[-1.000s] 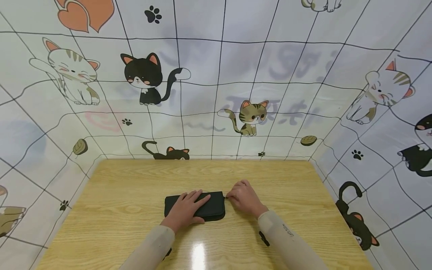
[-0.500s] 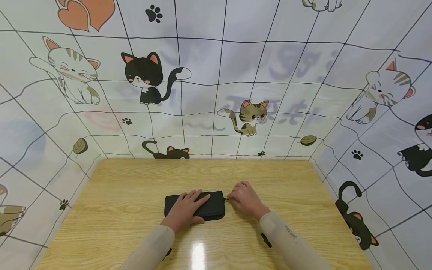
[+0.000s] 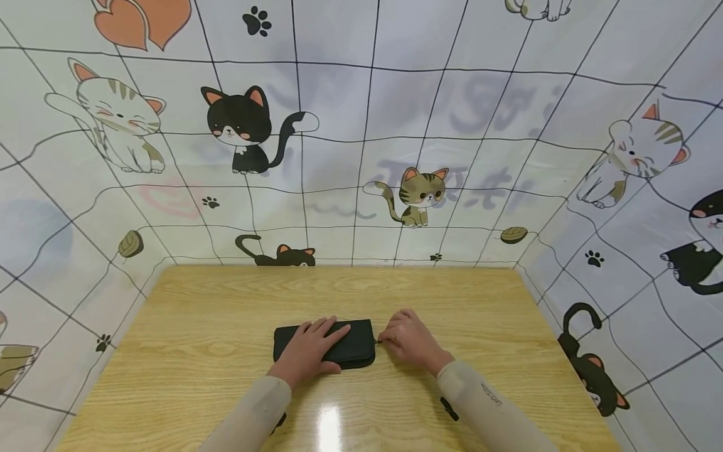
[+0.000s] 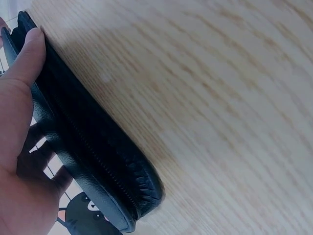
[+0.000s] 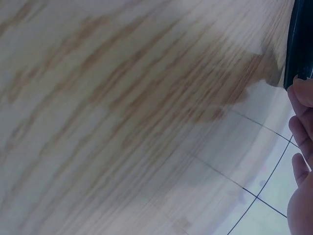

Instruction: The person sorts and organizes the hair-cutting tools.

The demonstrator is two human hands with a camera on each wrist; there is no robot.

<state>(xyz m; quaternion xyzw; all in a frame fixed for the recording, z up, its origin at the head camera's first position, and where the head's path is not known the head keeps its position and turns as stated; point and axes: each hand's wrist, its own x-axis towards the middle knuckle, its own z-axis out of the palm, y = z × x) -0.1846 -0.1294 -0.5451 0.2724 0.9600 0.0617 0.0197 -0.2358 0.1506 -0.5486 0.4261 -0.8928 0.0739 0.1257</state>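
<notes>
A black zip-around wallet (image 3: pixel 359 344) lies flat on the wooden table. My left hand (image 3: pixel 309 351) rests across its top with fingers spread and straight, the thumb along the near side. In the left wrist view the wallet's zipper (image 4: pixel 100 159) runs along the side, and the thumb (image 4: pixel 32 54) presses near one end. At the wallet's right end, my right hand (image 3: pixel 412 340) pinches the small zipper pull (image 3: pixel 378 342) between thumb and curled fingers. In the right wrist view only the wallet's dark edge (image 5: pixel 298 44) shows beside the fingertips; the pull is hidden there.
The light wood table (image 3: pixel 226 301) extends around the wallet on every side. White cloth walls (image 3: pixel 339 113) with printed cats and grid lines enclose its back and sides. A black strap piece (image 3: pixel 449 409) hangs by the right sleeve.
My right hand has shifted slightly toward me with the zipper pull, along the wallet's right end. The left hand and wallet hold nearly the same position.
</notes>
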